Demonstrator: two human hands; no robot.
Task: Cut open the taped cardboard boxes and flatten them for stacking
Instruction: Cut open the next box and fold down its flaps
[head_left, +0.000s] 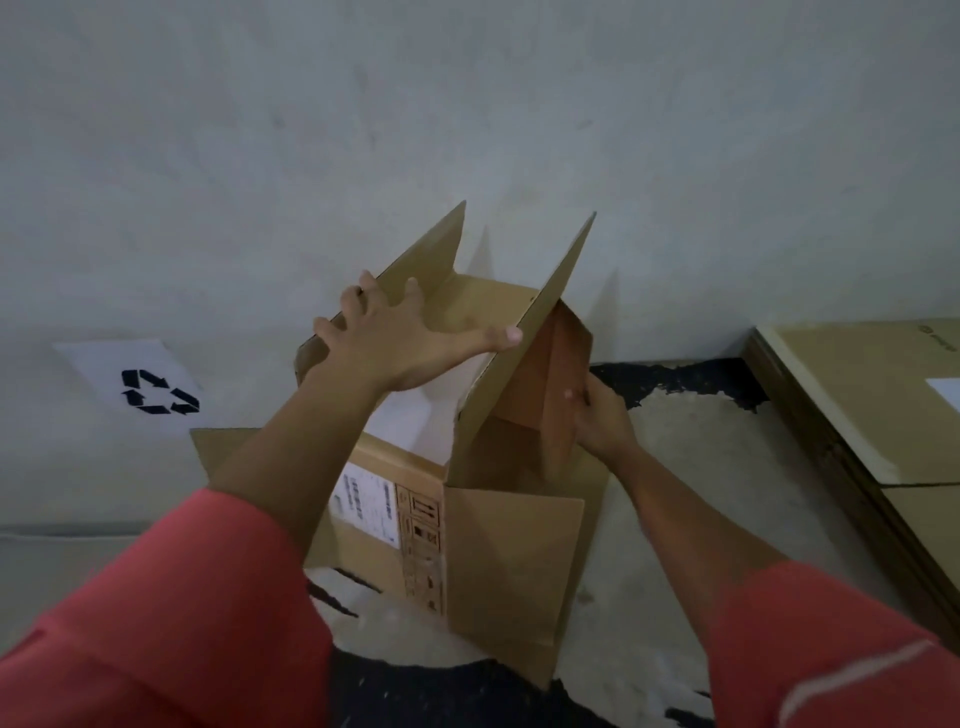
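Head view, flaps being spread. Risks, as judged: the cardboard box (498, 551) stands on the floor (675, 467) close before the person with nothing bracing its body, so an uneven pull on the flaps could tip it or skid it toward the wall (467, 104). The near flap (514, 582), hanging down the front, could fold under. Bare fingers lie along raw board edges, where a quick slide may cut skin. No cutter is in view, and a taped seam forced by hand would tear the board rather than part cleanly.

Pose: both forearms reach forward from red sleeves (156, 623). The right hand (602, 421), nearer, is at the box's right side, its fingers curled about the outer edge of the short flap (550, 374) and gripping it. The left hand (395, 343), farther and higher, is spread wide over the open top and grasps nothing. Its fingers rest on the left flap (426, 249), and its thumb tip touches the tall flap (540, 332), which stands upright.

Beyond: a flat sheet (223, 452) left of the box, a stack of flat cardboard (857, 395) at right, a recycling sign (156, 392) on the wall.
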